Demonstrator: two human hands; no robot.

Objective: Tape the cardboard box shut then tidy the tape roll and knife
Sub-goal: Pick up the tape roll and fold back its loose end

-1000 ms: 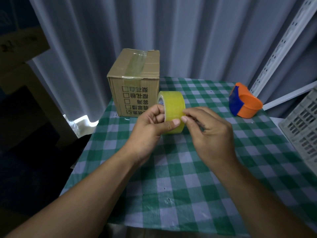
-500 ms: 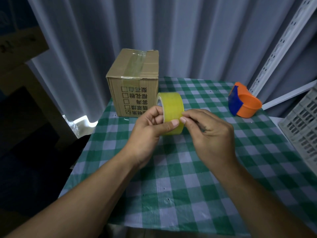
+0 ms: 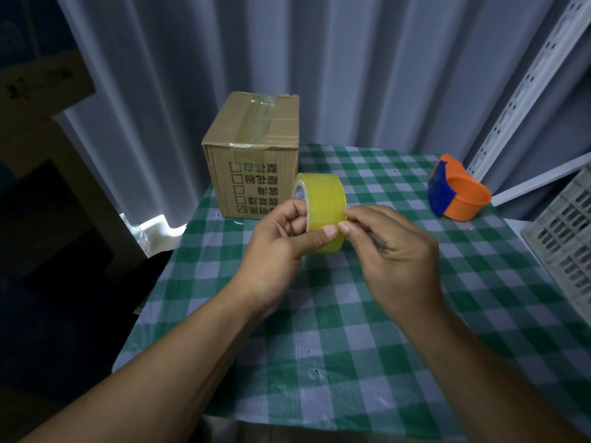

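I hold a yellow tape roll (image 3: pixel 323 203) on edge above the checked table. My left hand (image 3: pixel 281 241) grips it, fingers through its core and thumb on the outer face. My right hand (image 3: pixel 387 247) pinches at the roll's right edge with thumb and forefinger. Behind the roll, at the table's far left, stands the cardboard box (image 3: pixel 256 155), flaps down, with a strip of clear tape along its top seam. No knife can be made out.
An orange and blue tape dispenser (image 3: pixel 454 193) sits at the far right of the green checked tablecloth (image 3: pixel 351 346). A white plastic crate (image 3: pixel 566 238) stands off the right edge. A grey curtain hangs behind; dark cardboard boxes are stacked on the left.
Both hands and the roll stay almost where they were. My right thumb and forefinger shift slightly on the roll's edge.
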